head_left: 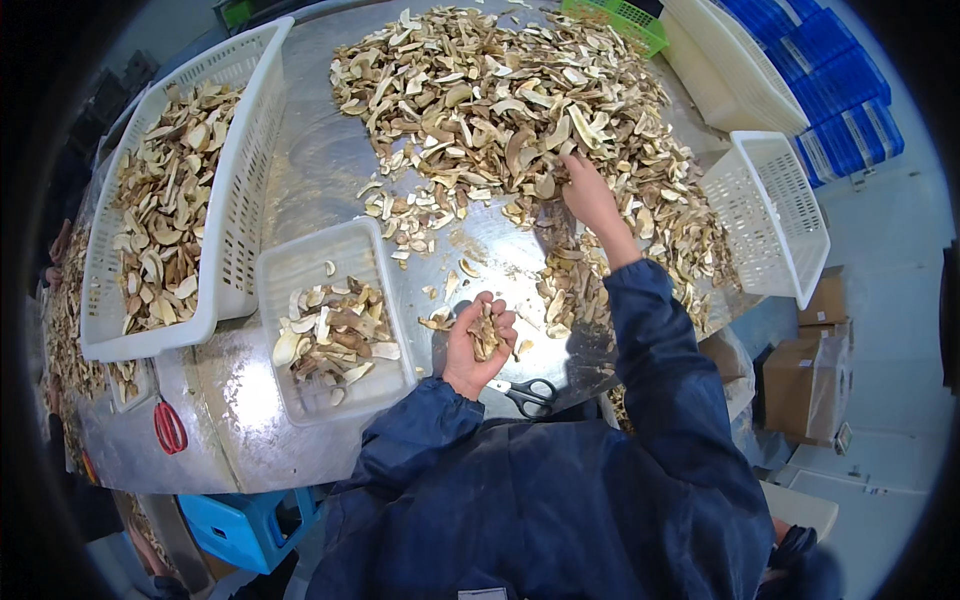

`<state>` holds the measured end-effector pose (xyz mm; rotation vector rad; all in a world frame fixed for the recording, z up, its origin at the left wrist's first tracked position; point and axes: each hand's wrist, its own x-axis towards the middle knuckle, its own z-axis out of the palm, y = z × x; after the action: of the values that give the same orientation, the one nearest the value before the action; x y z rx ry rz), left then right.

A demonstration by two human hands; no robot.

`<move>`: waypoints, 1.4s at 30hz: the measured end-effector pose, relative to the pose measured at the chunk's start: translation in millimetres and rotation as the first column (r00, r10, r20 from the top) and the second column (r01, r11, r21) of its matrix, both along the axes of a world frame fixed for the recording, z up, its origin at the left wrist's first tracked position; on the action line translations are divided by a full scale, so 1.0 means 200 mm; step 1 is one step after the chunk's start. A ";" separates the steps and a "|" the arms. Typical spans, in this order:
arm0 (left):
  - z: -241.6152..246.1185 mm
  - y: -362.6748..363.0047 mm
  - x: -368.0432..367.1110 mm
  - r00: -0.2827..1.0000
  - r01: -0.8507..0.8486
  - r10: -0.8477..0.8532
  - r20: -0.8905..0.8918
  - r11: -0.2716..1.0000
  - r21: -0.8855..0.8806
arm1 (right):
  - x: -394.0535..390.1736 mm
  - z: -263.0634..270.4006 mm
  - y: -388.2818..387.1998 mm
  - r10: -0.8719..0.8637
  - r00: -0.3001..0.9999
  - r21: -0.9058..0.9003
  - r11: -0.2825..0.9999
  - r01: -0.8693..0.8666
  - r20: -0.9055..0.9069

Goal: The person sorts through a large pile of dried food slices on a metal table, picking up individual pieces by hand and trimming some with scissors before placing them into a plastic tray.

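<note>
A large heap of dried mushroom slices (465,97) covers the far part of the metal table (307,165). My right hand (589,193) reaches into the heap's near side, its fingertips among the slices; whether it grips one is hidden. Closer to my body, my left hand (480,345) is palm up, fingers curled around several mushroom slices (487,334). Just left of it stands a shallow translucent plastic tray (300,259) with a small pile of slices (337,334). Black-handled scissors (531,396) lie right beside my left wrist, at the table's front edge.
A white perforated basket (244,195) full of slices stands at left, near red-handled scissors (170,427). Another white basket (772,214) sits at the right edge, before blue crates (832,75). A green basket (622,26) is behind the heap. A blue stool (240,529) stands below left.
</note>
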<state>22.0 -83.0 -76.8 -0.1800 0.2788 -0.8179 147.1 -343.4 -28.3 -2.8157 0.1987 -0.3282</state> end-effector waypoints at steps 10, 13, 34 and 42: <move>0.00 0.02 0.02 0.996 -0.075 0.075 -0.051 0.997 0.001 | -0.20 0.14 0.17 0.375 0.902 0.258 0.912 -0.318 -0.214; 0.00 0.01 0.02 0.995 -0.077 0.080 -0.054 0.996 0.040 | -0.28 0.16 0.10 0.256 0.956 0.258 0.942 -0.213 -0.146; 0.01 -0.02 0.00 0.989 -0.072 0.088 -0.122 0.989 0.126 | -0.49 0.15 0.29 0.013 0.965 0.525 0.841 0.132 -0.264; 0.04 -0.01 0.02 0.995 -0.059 0.070 -0.078 0.989 0.134 | -0.36 0.05 0.42 0.092 0.992 0.206 0.976 -0.074 -0.083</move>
<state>26.5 -84.8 -68.0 -0.0984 0.4021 -0.7266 75.8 -258.5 -17.7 -2.6293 0.1258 -0.1500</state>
